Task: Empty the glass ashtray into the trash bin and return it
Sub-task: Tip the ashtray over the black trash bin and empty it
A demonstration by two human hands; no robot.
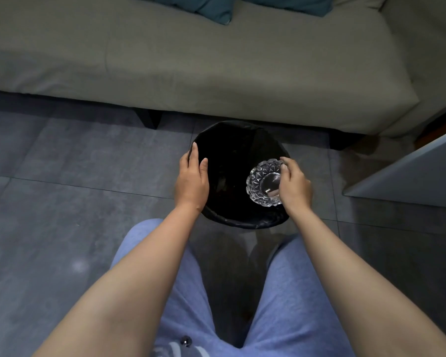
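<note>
A round trash bin [242, 222] lined with a black bag stands on the floor between my knees and the sofa. My right hand [295, 185] grips the cut-glass ashtray [262, 182] by its right rim and holds it tilted over the right side of the bin's opening. A small pale bit lies in the ashtray's hollow. My left hand [192, 180] rests on the bin's left rim, fingers curled over the edge. The bin's inside is dark and its contents are hard to make out.
A grey-green sofa [216, 60] with dark teal cushions [211, 9] runs across the back, its black legs just behind the bin. A pale table corner [410, 176] juts in at the right. Dark grey floor tiles [62, 189] surround the bin. My legs in blue trousers fill the bottom.
</note>
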